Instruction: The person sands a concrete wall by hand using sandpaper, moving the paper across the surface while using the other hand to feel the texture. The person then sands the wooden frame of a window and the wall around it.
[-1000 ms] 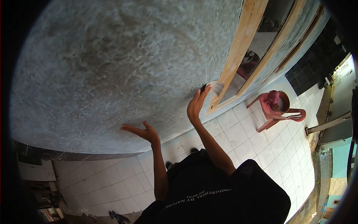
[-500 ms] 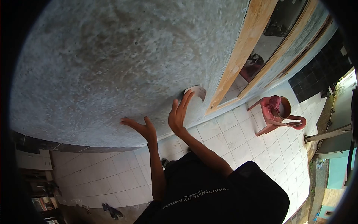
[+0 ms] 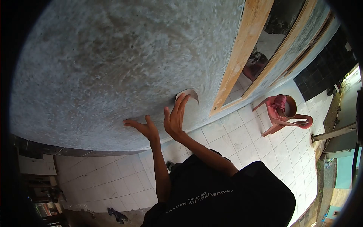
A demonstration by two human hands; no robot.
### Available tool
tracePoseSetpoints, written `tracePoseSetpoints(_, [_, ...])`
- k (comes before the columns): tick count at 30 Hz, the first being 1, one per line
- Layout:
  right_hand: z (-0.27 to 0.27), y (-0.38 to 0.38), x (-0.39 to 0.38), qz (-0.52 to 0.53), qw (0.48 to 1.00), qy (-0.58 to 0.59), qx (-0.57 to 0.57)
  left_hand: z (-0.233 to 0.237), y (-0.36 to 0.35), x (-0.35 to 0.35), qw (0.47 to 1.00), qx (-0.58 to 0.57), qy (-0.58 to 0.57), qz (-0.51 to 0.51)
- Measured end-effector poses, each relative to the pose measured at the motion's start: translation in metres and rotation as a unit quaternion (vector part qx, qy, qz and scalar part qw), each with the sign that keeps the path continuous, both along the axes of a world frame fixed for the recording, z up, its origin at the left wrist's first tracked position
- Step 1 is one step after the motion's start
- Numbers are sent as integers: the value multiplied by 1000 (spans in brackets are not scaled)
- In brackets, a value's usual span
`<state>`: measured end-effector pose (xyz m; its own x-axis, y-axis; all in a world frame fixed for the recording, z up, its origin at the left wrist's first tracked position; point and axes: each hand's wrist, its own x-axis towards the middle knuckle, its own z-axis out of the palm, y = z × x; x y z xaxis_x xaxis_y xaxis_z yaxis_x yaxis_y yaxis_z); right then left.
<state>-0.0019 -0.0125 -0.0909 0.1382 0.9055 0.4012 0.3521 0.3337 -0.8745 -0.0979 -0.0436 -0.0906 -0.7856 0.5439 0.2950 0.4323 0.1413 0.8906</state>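
Note:
My right hand [image 3: 174, 122] presses a pale, curled sheet of sandpaper [image 3: 193, 94] against the grey-blue wall [image 3: 113, 68], its long fingers lying over the sheet's left part. The sheet's right edge bends away from the wall. Lower and to the left, my left hand [image 3: 146, 129] holds nothing; its fingers reach out along the wall and its thumb stands apart. The wall surface is mottled, with whitish smears over darker patches.
A wooden window frame [image 3: 242, 56] borders the wall at right. On the white tiled floor [image 3: 230, 134] stands a red plastic chair [image 3: 274, 115], bearing a bucket [image 3: 291, 107] and a reddish cloth [image 3: 280, 102]. Dark sandals [image 3: 118, 215] lie at lower left.
My right hand has slid a little to the left along the wall together with the sandpaper. The left hand stays nearly in place. The view has shifted slightly.

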Motion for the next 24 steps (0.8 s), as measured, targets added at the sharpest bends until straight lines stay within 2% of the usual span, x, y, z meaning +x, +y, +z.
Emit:
tracePoseSetpoints(1, [3,8,8,-2,1000,1,1,3,0,-1,1000,12,-15,-7])
tracePoseSetpoints(3, [11,39,42,-105,994,22,1,12,-2,-2,999,23,-34,-9])
tracePoseSetpoints(4, [17,54,63,-102,995,19,-1,20,-5,-1,998,33,-41,-16])
tracePoseSetpoints(6, [32,75,94,-152,981,123,-16,22,-9,-4,998,42,-49,-24])
tracePoseSetpoints(9, [41,61,68,-136,981,138,-11,16,-6,-9,999,39,-23,-16])
tracePoseSetpoints(12, [27,11,14,-12,998,48,-24,18,-1,-7,998,45,-37,6])
tracePoseSetpoints(15, [23,13,8,-37,999,-11,12,26,-2,-6,995,62,-78,8])
tracePoseSetpoints(16, [28,26,22,-68,998,-3,-11,26,-5,-7,995,61,-81,0])
tracePoseSetpoints(21, [55,78,82,-164,975,149,-33,29,-15,-8,995,63,-66,-27])
tracePoseSetpoints(23, [57,60,55,-163,975,151,-30,30,-13,-6,995,68,-68,-17])
tracePoseSetpoints(24, [53,42,35,-122,987,99,-18,30,-12,-6,995,69,-69,-19])
